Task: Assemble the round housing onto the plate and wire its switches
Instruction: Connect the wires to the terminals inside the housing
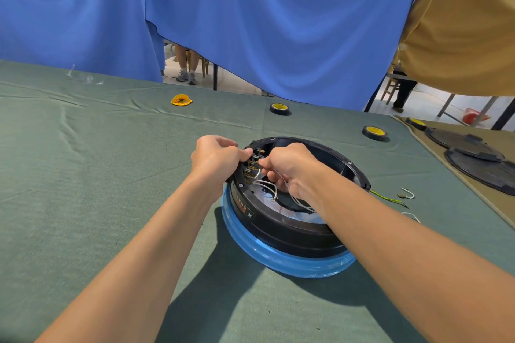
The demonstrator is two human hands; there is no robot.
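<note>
Two hands on housing (292, 231): left hand (216, 157) gripping its rim, right hand (289, 168) beside it pinching wire (298, 203) at switches (252, 167).

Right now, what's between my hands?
Head view: switch terminals on the round housing, between your left hand gripping its rim and right hand pinching a white wire.

Looks like a partitioned assembly workshop: green cloth-covered workbench (83, 175), blue curtains (278, 22) hung at twelve o'clock, tape rolls (374, 132) at one, black round covers (485, 175) at three.
</note>
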